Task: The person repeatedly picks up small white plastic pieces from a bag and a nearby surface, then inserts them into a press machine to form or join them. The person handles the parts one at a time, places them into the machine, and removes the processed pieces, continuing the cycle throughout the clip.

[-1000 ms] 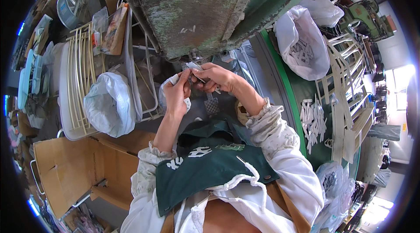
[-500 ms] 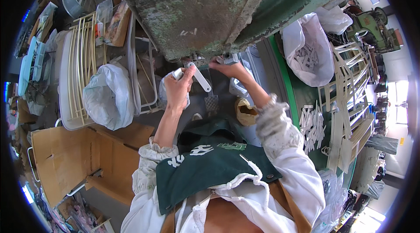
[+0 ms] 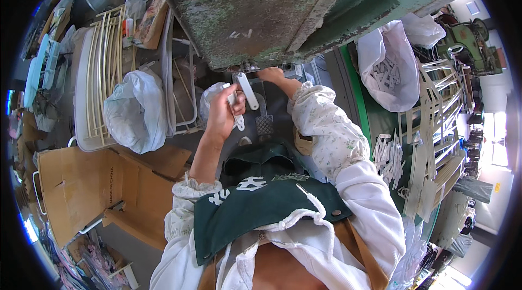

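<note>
My left hand [image 3: 221, 115] is closed around a flat white strip [image 3: 235, 108] with rounded ends and a small hole. A second white strip [image 3: 248, 92] slants down from the machine's lower edge beside my left fingers; whether they touch it I cannot tell. My right hand [image 3: 273, 76] reaches up to the underside of the green, worn machine [image 3: 255, 18], palm down, its fingertips partly hidden there. What it holds, if anything, does not show.
Below the machine is a patterned metal pedal [image 3: 264, 125]. White bags [image 3: 136, 113] and an open cardboard box [image 3: 81, 195] stand on the left. On the right, a green-edged bench carries a white sack [image 3: 389, 69] of strips, loose white strips [image 3: 387, 156] and slatted pieces [image 3: 435, 176].
My left hand has drawn slightly down, and the strip in it now shows lengthwise. My right hand has moved a little, its sleeve coming closer to the machine. The view has shifted slightly.
</note>
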A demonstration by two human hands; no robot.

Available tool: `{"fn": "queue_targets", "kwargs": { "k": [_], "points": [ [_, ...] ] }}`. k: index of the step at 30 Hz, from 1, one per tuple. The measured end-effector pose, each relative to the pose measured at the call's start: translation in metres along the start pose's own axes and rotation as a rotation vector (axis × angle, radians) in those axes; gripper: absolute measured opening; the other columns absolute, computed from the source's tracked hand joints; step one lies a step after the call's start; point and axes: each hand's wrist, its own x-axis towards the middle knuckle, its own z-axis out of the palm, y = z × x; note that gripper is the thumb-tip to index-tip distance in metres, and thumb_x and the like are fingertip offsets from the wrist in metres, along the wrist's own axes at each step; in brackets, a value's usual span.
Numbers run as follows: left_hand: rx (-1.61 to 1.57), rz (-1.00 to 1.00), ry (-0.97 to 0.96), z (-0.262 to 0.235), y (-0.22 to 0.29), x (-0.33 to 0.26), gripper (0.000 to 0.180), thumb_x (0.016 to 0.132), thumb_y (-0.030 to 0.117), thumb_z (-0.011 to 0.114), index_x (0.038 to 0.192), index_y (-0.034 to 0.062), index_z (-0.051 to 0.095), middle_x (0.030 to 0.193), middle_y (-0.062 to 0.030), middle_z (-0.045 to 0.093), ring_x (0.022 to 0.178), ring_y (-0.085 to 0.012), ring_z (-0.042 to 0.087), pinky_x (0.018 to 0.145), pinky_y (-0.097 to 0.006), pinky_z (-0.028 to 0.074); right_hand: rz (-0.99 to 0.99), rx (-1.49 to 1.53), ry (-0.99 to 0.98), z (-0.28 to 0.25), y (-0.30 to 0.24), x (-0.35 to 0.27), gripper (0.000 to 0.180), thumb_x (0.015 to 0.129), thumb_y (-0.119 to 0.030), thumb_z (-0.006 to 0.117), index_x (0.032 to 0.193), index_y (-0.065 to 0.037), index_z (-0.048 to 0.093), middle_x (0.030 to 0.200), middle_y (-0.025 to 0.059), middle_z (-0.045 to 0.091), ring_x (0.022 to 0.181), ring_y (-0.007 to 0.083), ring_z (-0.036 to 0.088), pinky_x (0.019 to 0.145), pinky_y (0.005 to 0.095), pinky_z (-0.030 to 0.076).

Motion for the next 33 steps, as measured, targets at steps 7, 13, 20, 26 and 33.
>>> {"fn": "queue_targets", "kwargs": {
  "k": [7, 13, 20, 26, 33],
  "points": [
    [0.118, -0.036, 0.102, 0.012, 0.006, -0.040, 0.040, 0.099, 0.022, 0.039, 0.130, -0.0029, 0.038, 0.104, -0.0204, 0.059, 0.088, -0.0269, 0.063, 0.076, -0.033, 0.053, 0.045, 0.082, -0.056, 0.001, 0.012, 0.001, 0.022, 0.076, -0.018, 0.071, 0.091, -0.002, 0.065, 0.084, 0.0052, 0.062, 0.074, 0.0158, 0.054, 0.064, 0.0281, 0.045],
    [0.261, -0.082, -0.058, -0.026, 0.004, -0.031, 0.038, 0.101, 0.022, 0.036, 0.131, 0.0002, 0.038, 0.089, -0.0130, 0.059, 0.066, -0.0190, 0.060, 0.058, -0.028, 0.047, 0.310, 0.395, -0.075, -0.032, 0.028, -0.009, 0.024, 0.076, -0.018, 0.073, 0.091, -0.002, 0.066, 0.083, 0.0045, 0.063, 0.072, 0.0146, 0.053, 0.062, 0.0277, 0.045],
    [0.521, 0.060, 0.205, 0.006, 0.022, -0.044, 0.029, 0.096, 0.025, 0.049, 0.098, -0.0018, 0.060, 0.065, -0.0044, 0.055, 0.053, -0.0134, 0.055, 0.049, -0.024, 0.037, 0.807, 1.118, -0.421, -0.199, -0.094, 0.060, 0.025, 0.074, -0.018, 0.075, 0.090, 0.000, 0.068, 0.082, 0.0033, 0.065, 0.068, 0.0122, 0.052, 0.059, 0.0271, 0.044],
    [0.616, 0.177, 0.181, 0.024, 0.028, -0.031, 0.033, 0.095, 0.029, 0.054, 0.079, 0.0003, 0.060, 0.052, 0.0004, 0.046, 0.039, -0.0049, 0.038, 0.037, -0.020, 0.025, 0.730, 1.183, -0.397, -0.187, -0.087, 0.049, 0.034, 0.076, -0.027, 0.075, 0.092, 0.002, 0.068, 0.105, 0.0079, 0.060, 0.087, 0.0158, 0.056, 0.071, 0.0302, 0.048],
    [0.648, 0.105, 0.105, 0.025, 0.031, -0.011, 0.035, 0.093, 0.030, 0.057, 0.073, 0.0014, 0.057, 0.050, 0.0022, 0.042, 0.039, -0.0030, 0.032, 0.036, -0.020, 0.023, 0.544, 0.925, -0.581, -0.199, -0.092, 0.037, 0.033, 0.080, -0.028, 0.072, 0.092, 0.002, 0.068, 0.077, 0.0057, 0.066, 0.065, 0.0139, 0.055, 0.064, 0.0300, 0.045]
  ]
}}
